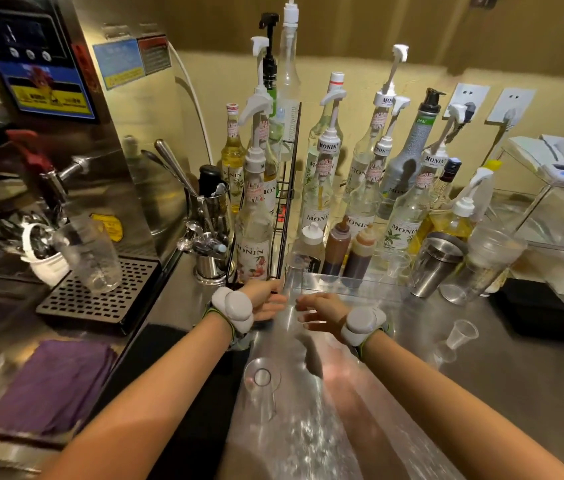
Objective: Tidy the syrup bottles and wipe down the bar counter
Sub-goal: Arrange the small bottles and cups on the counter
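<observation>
The brushed stainless steel bar counter (394, 393) stretches out under my forearms. At its back stands a crowd of clear glass syrup bottles with white pump tops (363, 188), some of them inside a tall black wire rack (285, 209) on the left. A folded purple cloth (51, 386) lies on the lower ledge to my left. My left hand (263, 299) curls around the rack's front lower corner. My right hand (322, 311) hovers just beside it, fingers loosely spread, holding nothing.

Bare counter (360, 393) before crowded syrup bottles (322, 188)
</observation>
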Demonstrator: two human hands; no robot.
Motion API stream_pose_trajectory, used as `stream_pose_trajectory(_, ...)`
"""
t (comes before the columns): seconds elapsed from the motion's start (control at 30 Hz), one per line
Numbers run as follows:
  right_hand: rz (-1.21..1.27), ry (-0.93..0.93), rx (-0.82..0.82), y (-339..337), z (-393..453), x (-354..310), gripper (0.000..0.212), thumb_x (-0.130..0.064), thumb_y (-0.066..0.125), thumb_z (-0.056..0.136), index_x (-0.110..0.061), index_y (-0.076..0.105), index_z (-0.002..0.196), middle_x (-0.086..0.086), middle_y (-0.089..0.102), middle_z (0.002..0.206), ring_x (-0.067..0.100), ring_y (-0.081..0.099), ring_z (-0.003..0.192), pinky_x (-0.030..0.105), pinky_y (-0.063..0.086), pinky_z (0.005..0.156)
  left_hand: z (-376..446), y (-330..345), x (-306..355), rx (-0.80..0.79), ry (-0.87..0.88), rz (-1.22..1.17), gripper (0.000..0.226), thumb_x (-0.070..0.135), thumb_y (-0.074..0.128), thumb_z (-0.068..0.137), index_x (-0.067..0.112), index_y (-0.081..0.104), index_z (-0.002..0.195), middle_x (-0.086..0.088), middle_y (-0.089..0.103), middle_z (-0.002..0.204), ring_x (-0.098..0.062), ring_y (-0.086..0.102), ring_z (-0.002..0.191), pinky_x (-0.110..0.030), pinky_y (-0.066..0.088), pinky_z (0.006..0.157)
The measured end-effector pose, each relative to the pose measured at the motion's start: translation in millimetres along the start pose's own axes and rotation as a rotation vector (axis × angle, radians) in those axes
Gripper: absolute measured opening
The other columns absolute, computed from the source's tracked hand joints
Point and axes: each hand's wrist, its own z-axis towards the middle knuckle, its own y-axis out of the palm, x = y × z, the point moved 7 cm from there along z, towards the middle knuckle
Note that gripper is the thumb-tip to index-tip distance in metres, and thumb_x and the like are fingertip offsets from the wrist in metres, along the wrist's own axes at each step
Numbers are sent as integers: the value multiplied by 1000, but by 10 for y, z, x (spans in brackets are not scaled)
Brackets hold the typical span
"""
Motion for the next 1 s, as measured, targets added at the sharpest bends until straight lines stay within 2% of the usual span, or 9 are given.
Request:
stream_pose_trajectory(0.13, -65, 8, -35, 91, -186, 123, 7, -12, 57, 90, -5, 57, 91, 6, 55, 75, 15, 48, 57, 24, 44, 58, -134, -77, -173, 105, 24, 17, 28, 34, 40, 99, 19, 50, 78, 4, 54, 75, -7, 49, 64, -18, 37, 57)
stream_pose_trajectory(0.33, -155, -9, -137, 247, -457, 288, 21, -25, 54, 93, -12, 54, 77, 3, 46, 62, 13, 40, 49, 22, 33, 51, -329, -17, -409, 33, 52, -43, 35, 25, 32, 100, 20, 38, 66, 5, 36, 59, -3, 32, 40, -14, 21, 36)
stream_pose_trajectory(0.4, -199, -8, -175, 308, -528, 344, 25, -29, 52, 94, -14, 53, 74, 1, 44, 57, 9, 37, 39, 21, 28, 46, -407, -58, -499, 103, 37, -22, 28, 25, 36, 98, 20, 48, 74, 6, 44, 70, -3, 40, 48, -13, 32, 39)
stream_pose_trajectory(0.47, -215, -6, -213, 373, -568, 396, 28, -34, 50, 95, -14, 53, 75, 1, 43, 55, 6, 36, 30, 19, 27, 43, -450, -103, -592, 154, 50, -27, 22, 24, 40, 98, 15, 56, 87, 1, 56, 82, -4, 56, 61, -15, 47, 57)
stream_pose_trajectory(0.5, -225, -10, -231, 399, -588, 419, 29, -37, 50, 94, -14, 53, 76, 2, 45, 55, 5, 37, 28, 18, 28, 42, -476, -120, -632, 162, 56, -32, 24, 24, 40, 99, 13, 56, 85, -1, 57, 80, -4, 56, 56, -15, 46, 56)
stream_pose_trajectory(0.6, -272, -9, -303, 460, -656, 509, 36, -49, 49, 91, -15, 59, 86, 2, 57, 59, 8, 47, 41, 18, 36, 44, -589, -153, -738, 208, 37, 101, 31, 27, 40, 99, 15, 51, 73, -2, 51, 73, -8, 52, 53, -19, 42, 44)
stream_pose_trajectory(0.73, -360, 8, -416, 535, -725, 639, 52, -66, 46, 83, -19, 62, 101, 1, 70, 81, 11, 59, 68, 23, 46, 68, -612, -107, -851, 181, 20, 186, 24, 33, 39, 99, 13, 52, 103, -9, 54, 97, -12, 47, 66, -28, 42, 66)
stream_pose_trajectory(0.83, -359, -20, -400, 525, -735, 642, 57, -68, 48, 81, -17, 61, 104, 4, 71, 88, 13, 64, 76, 26, 48, 77, -594, -51, -896, 184, 56, 145, 31, 31, 38, 99, 9, 52, 115, -6, 54, 80, -14, 49, 67, -32, 44, 76)
stream_pose_trajectory(1.0, -316, -16, -475, 479, -832, 576, 46, -50, 59, 85, -10, 63, 107, 6, 73, 86, 9, 71, 69, 17, 55, 64, -586, -67, -826, 274, 9, 206, 34, 31, 40, 96, 11, 60, 114, -15, 62, 101, -29, 56, 89, -34, 40, 80)
